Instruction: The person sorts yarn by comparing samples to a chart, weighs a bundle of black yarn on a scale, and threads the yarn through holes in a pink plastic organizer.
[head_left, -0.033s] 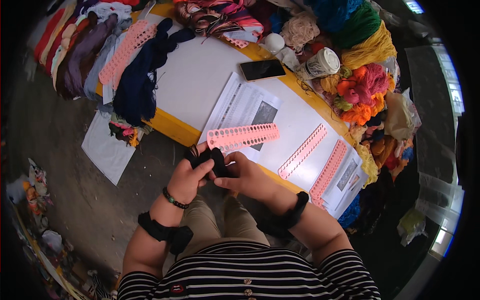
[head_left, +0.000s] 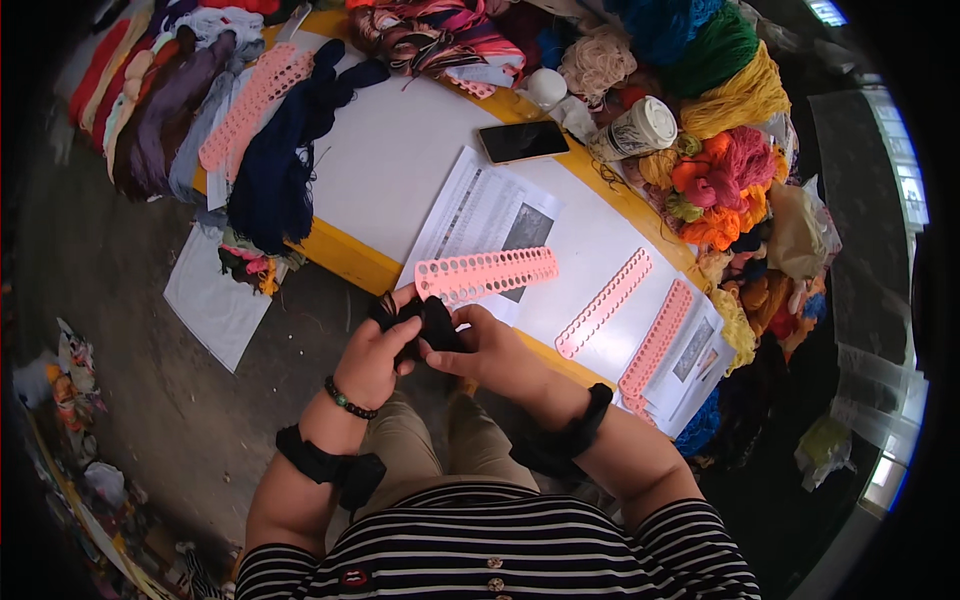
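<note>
While the left hand (head_left: 368, 368) clamps black thread (head_left: 436, 324) at the desk's (head_left: 385, 150) near edge, a printed sheet (head_left: 465, 190) lies at the thread's twelve o'clock, rows too small to read, a pink holed strip (head_left: 487, 275) overlapping it; the right hand (head_left: 490, 352), between three and four o'clock, pinches the same thread; a print-marked paper cup (head_left: 635, 130) sits toward half past one, another printed sheet (head_left: 700, 372) at three.

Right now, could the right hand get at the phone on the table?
Probably yes: nothing covers the phone, and only a pink strip and paper are between. The right hand is holding the black bundle, though, so it would likely have to let go first.
</note>
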